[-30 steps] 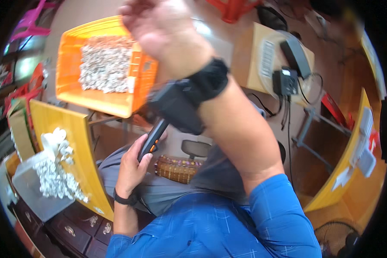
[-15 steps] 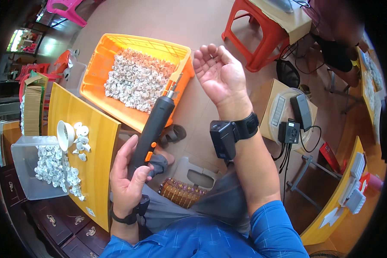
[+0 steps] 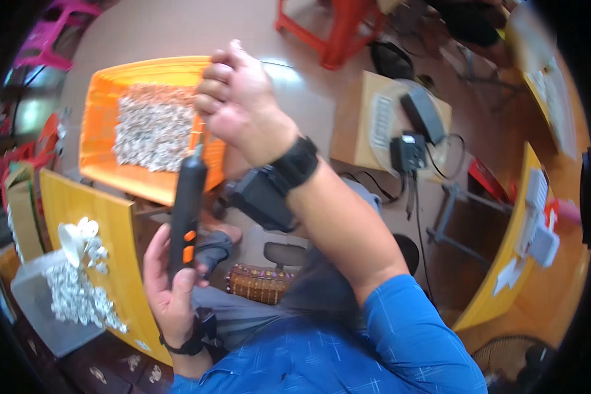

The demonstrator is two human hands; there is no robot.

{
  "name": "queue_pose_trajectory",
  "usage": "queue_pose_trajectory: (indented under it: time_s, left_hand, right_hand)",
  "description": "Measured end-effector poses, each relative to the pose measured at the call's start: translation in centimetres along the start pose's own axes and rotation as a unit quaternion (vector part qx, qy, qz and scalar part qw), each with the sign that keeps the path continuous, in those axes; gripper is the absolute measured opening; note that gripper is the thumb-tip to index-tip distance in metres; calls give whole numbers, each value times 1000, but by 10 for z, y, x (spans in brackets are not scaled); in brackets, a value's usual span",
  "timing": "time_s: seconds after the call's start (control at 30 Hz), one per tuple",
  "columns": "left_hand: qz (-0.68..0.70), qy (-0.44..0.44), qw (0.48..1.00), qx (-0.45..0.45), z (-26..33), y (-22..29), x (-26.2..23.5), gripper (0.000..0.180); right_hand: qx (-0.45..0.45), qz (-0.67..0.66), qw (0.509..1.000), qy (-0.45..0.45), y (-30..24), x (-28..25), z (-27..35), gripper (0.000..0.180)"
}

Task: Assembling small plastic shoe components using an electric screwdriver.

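My left hand (image 3: 171, 282) is wrapped around the grip of a black cordless electric screwdriver (image 3: 189, 190) with orange buttons. Its thin bit points up and away from me. Just beyond the bit, my right hand (image 3: 233, 98) is raised with its fingers curled in; whatever they may hold is hidden. Behind both hands stands an orange plastic crate (image 3: 98, 154), with a heap of small white-and-grey parts (image 3: 154, 128) inside. The right hand and the screwdriver cover part of the crate's right side.
On the left, a yellow wooden board (image 3: 125, 262) bears loose white parts and a tilted white bowl (image 3: 71, 243), beside a clear bin (image 3: 36, 308). Cabled black devices (image 3: 407, 152) rest on a cardboard box (image 3: 351, 125). A red stool (image 3: 338, 33) stands beyond.
My right hand has moved left toward the screwdriver's tip and turned, its fingers curling tighter. My left hand keeps its hold on the screwdriver. The whole view has shifted.
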State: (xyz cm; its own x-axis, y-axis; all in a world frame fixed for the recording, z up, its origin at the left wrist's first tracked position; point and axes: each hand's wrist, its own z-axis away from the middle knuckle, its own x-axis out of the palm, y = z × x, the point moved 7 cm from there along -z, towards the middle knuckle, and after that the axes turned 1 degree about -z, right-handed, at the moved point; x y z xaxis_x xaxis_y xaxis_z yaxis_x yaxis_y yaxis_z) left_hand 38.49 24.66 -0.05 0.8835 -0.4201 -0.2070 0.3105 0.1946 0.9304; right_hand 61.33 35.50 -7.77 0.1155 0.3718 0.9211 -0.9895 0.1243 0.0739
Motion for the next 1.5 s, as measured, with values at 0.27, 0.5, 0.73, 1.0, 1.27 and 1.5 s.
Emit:
queue_pose_trajectory:
  time_s: [0.27, 0.5, 0.73, 1.0, 1.27, 1.5]
  left_hand:
    - [-49, -54, 977, -199, 1, -132, 3, 49]
    - [-17, -217, 949, -228, -45, -228, 66, 44]
    - [144, -319, 892, -286, -61, -213, 108, 33]
    - [326, -401, 781, -352, -80, -166, 136, 20]
    - [503, -442, 628, -395, -115, -106, 149, 7]
    - [619, -483, 424, -451, -128, -52, 215, 5]
  right_hand:
    - [-45, -9, 999, 20, -2, -2, -11, 37]
    - [-125, -25, 990, 66, -7, -9, -18, 37]
    - [-83, -60, 994, 47, 20, -2, -40, 37]
    - [-53, -21, 997, 49, 50, -6, -51, 41]
    - [-37, 28, 997, 69, 77, -20, -50, 45]
    - [-164, 43, 981, 93, 90, -84, -130, 50]
